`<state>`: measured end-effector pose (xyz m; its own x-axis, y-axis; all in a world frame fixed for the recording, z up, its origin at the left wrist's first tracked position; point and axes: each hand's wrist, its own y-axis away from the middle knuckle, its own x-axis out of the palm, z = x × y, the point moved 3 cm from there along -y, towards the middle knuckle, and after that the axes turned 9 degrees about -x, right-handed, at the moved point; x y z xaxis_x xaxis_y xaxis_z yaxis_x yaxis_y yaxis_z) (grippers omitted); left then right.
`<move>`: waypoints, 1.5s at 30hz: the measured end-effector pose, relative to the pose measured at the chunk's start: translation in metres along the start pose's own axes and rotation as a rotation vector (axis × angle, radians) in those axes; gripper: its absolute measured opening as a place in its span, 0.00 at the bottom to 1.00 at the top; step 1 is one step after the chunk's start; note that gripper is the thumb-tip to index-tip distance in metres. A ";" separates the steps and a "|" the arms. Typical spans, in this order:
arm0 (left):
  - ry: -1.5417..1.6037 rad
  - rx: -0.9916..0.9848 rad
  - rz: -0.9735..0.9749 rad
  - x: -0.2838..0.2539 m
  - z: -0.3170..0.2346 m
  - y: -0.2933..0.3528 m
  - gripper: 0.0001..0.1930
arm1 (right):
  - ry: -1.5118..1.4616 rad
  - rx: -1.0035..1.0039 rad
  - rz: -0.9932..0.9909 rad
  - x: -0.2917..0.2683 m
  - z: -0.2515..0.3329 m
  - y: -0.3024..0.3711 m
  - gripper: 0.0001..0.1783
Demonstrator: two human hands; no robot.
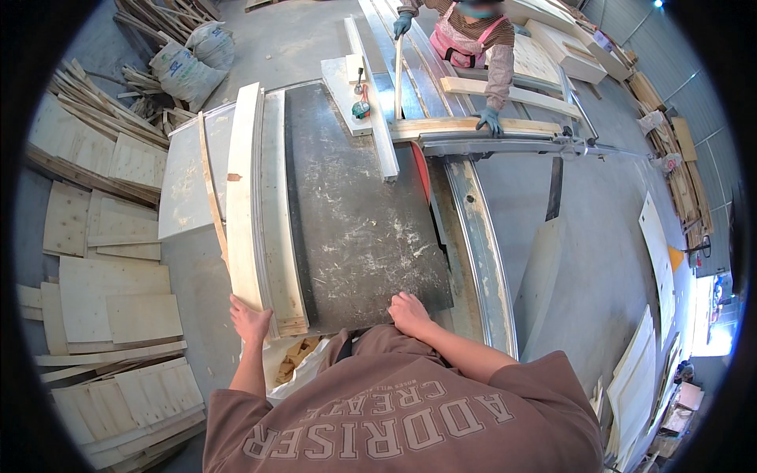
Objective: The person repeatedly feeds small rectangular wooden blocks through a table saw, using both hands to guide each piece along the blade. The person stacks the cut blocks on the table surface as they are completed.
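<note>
A long stack of pale plywood strips (248, 189) lies along the left side of a dark saw table (355, 229). My left hand (251, 319) is wrapped across the stack's near end, fingers on its left side and thumb on its right. Near the table's front edge, my right hand (410, 314) rests with curled fingers, and I see nothing in it. Sawdust is scattered ahead of that hand. A red curved plate (422, 169) stands at the table's right, near the metal sliding rail (485, 244).
Across the table a gloved co-worker (465, 43) touches a wooden strip (473, 126) lying against a metal fence. A red-and-green tool (361, 106) lies on a white board. Plywood offcuts (114, 296) pile up at left. Below the table edge is a white sack (303, 370).
</note>
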<state>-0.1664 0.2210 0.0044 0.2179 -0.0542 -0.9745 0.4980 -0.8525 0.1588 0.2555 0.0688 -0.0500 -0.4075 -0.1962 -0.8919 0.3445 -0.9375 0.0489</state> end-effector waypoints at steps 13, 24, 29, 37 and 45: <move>0.486 0.433 0.278 0.037 -0.081 0.107 0.41 | -0.011 0.003 -0.036 -0.001 -0.002 0.004 0.09; 0.457 0.426 0.384 0.050 -0.075 0.123 0.40 | 0.003 0.014 -0.028 -0.004 -0.005 0.009 0.08; 0.455 0.419 0.377 0.050 -0.077 0.123 0.38 | 0.005 0.001 -0.039 -0.005 -0.003 0.010 0.08; 0.463 0.459 0.387 0.061 -0.073 0.132 0.37 | 0.001 -0.007 -0.051 -0.001 -0.004 0.011 0.08; 0.479 0.452 0.416 0.058 -0.075 0.133 0.36 | 0.000 0.002 -0.052 -0.002 -0.002 0.012 0.08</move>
<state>-0.0244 0.1431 -0.0192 0.7019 -0.2730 -0.6579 -0.0723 -0.9462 0.3154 0.2624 0.0585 -0.0487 -0.4248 -0.1474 -0.8932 0.3215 -0.9469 0.0034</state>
